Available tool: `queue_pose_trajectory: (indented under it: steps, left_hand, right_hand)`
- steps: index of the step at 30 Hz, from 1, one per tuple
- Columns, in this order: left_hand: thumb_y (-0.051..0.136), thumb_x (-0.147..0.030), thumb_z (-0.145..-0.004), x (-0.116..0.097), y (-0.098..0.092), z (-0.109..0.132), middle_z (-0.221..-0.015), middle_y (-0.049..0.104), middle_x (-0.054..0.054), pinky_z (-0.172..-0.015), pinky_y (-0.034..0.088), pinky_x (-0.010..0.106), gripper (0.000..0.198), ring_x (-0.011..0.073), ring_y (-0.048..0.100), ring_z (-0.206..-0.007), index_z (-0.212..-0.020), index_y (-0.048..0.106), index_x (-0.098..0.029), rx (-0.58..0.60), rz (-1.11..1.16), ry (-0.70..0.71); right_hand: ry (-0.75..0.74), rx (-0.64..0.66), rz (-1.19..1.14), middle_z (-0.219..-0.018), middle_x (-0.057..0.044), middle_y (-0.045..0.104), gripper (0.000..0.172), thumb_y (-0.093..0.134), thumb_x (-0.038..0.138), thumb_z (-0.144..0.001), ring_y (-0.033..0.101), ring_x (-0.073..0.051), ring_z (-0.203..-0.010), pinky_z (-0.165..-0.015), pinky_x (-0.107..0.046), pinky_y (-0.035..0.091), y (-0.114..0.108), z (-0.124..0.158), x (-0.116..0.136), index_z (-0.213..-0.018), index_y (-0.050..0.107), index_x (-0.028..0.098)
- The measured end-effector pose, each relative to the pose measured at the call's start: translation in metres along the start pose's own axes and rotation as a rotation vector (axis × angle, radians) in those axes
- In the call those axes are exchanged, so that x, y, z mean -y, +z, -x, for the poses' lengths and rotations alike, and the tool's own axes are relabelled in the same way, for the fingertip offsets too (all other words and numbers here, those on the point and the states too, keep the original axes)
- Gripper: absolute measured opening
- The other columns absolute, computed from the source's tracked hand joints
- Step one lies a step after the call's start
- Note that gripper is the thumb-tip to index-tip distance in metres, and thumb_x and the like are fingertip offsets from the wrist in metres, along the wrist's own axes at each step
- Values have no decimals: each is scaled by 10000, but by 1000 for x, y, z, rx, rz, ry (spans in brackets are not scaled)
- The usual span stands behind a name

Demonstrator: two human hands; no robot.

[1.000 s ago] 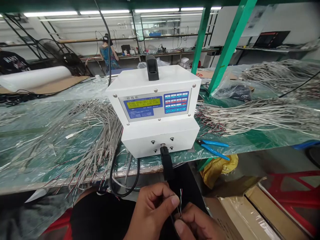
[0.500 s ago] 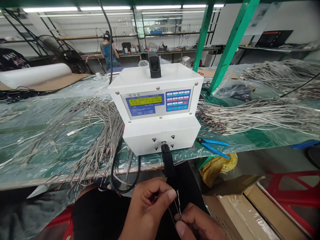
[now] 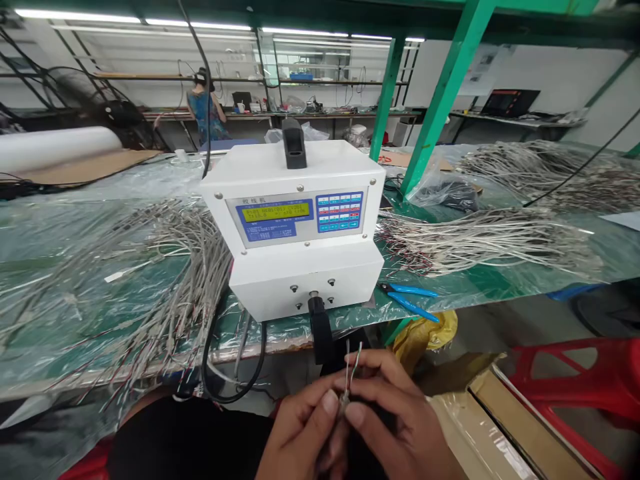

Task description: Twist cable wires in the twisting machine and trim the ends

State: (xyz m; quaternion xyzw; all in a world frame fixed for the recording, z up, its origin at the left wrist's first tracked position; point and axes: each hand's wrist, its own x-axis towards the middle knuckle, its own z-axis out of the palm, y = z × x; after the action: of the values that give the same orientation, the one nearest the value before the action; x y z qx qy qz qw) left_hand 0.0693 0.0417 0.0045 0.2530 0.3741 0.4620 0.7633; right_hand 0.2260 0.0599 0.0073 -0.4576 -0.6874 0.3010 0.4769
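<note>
Have brought the right hand (image 3: 395, 407) up and leftward since the earlier frame, now close against the left hand (image 3: 303, 423) at the bottom centre. Have shifted the view a little too, setting the machine (image 3: 300, 270) further left in the frame.

Hold the cable (image 3: 344, 401) at the bottom centre, right between the two thumb tips, about equally near to left and right. See the wires (image 3: 355, 370) standing out of its end, long axis nearly upright in the frame, tips toward the top, parted into two slender lines; cannot count the strands. From those tips, find the black piece (image 3: 321, 330) just to the left, sloping up to the front of the machine and apart from the wires.

Pinch narrowly with the left fingers, thumb and forefinger on the cable from its left side. Lay the right thumb by the cable from the right, with the forefinger raised at the wires and the next finger bent near their base; cannot tell from this angle how firmly, if at all, to call that a grip.

Further up, on the counter (image 3: 470, 290), see blue cutters (image 3: 410, 300) right of the machine, and grey bundles at the left (image 3: 200, 267) and right (image 3: 490, 240) of the frame.
</note>
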Motion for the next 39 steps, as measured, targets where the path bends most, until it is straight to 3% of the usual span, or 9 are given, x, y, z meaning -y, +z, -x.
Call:
queue_pose_trajectory:
  steps: [2, 3, 5, 8, 12, 16, 20, 25, 39]
  left_hand:
    - [728, -481, -839, -5, -4, -4, -521, 340, -83, -365, 327, 137, 380, 35, 193, -425, -1081, 760, -189, 14, 90, -39]
    - [731, -476, -838, -8, -6, -4, -538, 338, -82, -359, 328, 131, 364, 33, 189, -431, -1053, 766, -184, 20, 119, -60]
    - [739, -470, -834, -13, -8, -3, -551, 359, -74, -374, 345, 121, 336, 28, 222, -434, -982, 773, -169, 45, 157, -93]
    - [730, -456, -849, -16, -10, 0, -532, 385, -72, -409, 406, 132, 300, 19, 255, -414, -920, 766, -168, 100, 177, -98]
    - [733, -425, -859, -15, -11, 0, -526, 479, -54, -439, 463, 151, 268, 3, 312, -375, -914, 759, -164, 139, 176, -104]
    - [752, -383, -855, -11, -12, -5, -591, 642, 5, -408, 453, 128, 230, 6, 436, -358, -914, 757, -161, 159, 215, -104]
    - [785, -326, -826, -7, -9, -8, -636, 714, 23, -396, 546, 189, 187, 46, 532, -359, -869, 742, -150, 119, 231, -29]
    - [814, -233, -793, -15, 4, -4, -610, 712, -1, -412, 600, 241, 171, 77, 582, -363, -780, 670, -141, -32, 192, 4]
    - [778, -198, -834, -19, 14, -3, -621, 712, -22, -445, 644, 285, 134, 121, 656, -394, -956, 735, -160, -12, 310, 51]
  right_hand:
    - [-110, -59, 348, -1168, -57, 660, 239, 597, 393, -976, 636, -222, -1080, -910, -332, 527, -25, -22, -22, -1155, 685, 261]
    - [-138, -143, 540, -1144, -83, 668, 267, 566, 447, -988, 622, -260, -1082, -938, -399, 494, -39, -34, -36, -1065, 685, 222]
    - [-175, -141, 987, -1070, -134, 678, 489, 416, 600, -1007, 626, -317, -986, -819, -446, 481, -64, -56, -66, -955, 642, 170]
    - [-213, -9, 1124, -879, -131, 672, 608, 322, 678, -997, 616, -336, -839, -671, -425, 422, -88, -76, -105, -886, 621, 160]
    - [-304, 87, 1115, -933, -144, 667, 568, 322, 617, -1023, 598, -325, -883, -727, -423, 437, -95, -81, -127, -845, 617, 166]
    - [-356, 27, 1015, -964, -120, 670, 434, 401, 516, -1034, 625, -294, -926, -777, -397, 484, -95, -76, -116, -806, 575, 190]
    - [-386, -53, 789, -1062, -93, 656, 327, 498, 386, -1010, 670, -240, -970, -762, -337, 499, -94, -62, -72, -735, 508, 211]
    - [-571, 104, 678, -1232, -118, 601, 204, 621, 348, -915, 624, -293, -1153, -817, -361, 523, -85, -45, -24, -771, 585, 208]
    - [-657, 118, 538, -1285, -125, 549, 174, 685, 204, -815, 561, -312, -1254, -993, -407, 494, -65, -40, -31, -765, 519, 189]
